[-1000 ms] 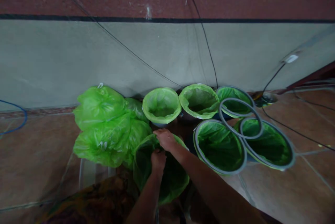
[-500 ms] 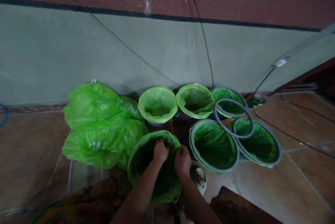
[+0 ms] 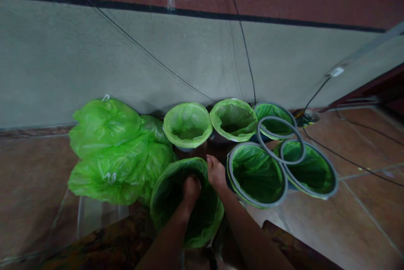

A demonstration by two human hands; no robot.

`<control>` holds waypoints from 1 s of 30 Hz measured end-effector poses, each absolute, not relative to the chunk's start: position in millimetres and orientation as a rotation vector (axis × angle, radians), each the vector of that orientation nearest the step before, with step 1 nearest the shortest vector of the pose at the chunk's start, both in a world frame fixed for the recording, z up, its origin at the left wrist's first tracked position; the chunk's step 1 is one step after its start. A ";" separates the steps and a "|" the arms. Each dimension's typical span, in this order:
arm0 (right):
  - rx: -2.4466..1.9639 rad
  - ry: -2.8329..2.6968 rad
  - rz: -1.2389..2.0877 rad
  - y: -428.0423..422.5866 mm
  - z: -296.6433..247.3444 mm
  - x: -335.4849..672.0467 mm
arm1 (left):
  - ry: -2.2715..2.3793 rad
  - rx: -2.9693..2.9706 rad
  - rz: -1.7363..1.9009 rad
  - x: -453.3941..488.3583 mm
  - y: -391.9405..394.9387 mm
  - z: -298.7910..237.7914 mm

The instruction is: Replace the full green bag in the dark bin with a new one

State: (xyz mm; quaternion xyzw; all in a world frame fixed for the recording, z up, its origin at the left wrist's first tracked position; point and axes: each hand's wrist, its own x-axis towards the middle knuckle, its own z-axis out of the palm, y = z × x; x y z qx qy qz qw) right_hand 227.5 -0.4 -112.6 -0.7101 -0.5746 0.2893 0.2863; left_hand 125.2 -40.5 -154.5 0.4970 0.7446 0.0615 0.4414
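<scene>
Directly in front of me stands a round bin lined with a green bin bag [image 3: 161, 190], its edge folded over the rim. My left hand [image 3: 191, 189] is down inside this bin, dark and slightly blurred, and its fingers are mostly hidden. At the bin's right side, my right hand [image 3: 216, 173] is against the outer rim with its fingers pointing up and nothing visible in them. Close to it on the right is another lined bin with a grey rim ring [image 3: 229, 169].
Filled green bags [image 3: 110, 152] are heaped on the left, beside a pale plastic container [image 3: 94, 215]. Two bag-lined bins, left [image 3: 188, 139] and right [image 3: 233, 135], stand by the wall. A loose grey ring [image 3: 259, 135] rests across the ringed bins at right. Black cables [image 3: 344, 158] cross the floor.
My left hand has moved from the far inner edge deeper into the bin. My right hand has let go of the liner's edge and shifted to the outside of the rim.
</scene>
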 end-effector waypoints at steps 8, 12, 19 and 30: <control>-1.901 -1.524 0.823 -6.6 -118.9 225.8 | 1.828 1.294 0.179 133.8 -14.7 -166.8; -1.869 -1.546 0.847 -9.7 -120.8 224.9 | 1.840 1.335 0.083 128.4 -12.5 -171.2; -1.926 -1.776 0.853 -16.5 -123.0 228.9 | 1.847 1.432 -0.054 111.6 -21.1 -170.1; -2.001 -1.989 0.746 -3.9 -99.5 231.8 | 1.962 1.539 -0.058 88.0 -37.2 -98.1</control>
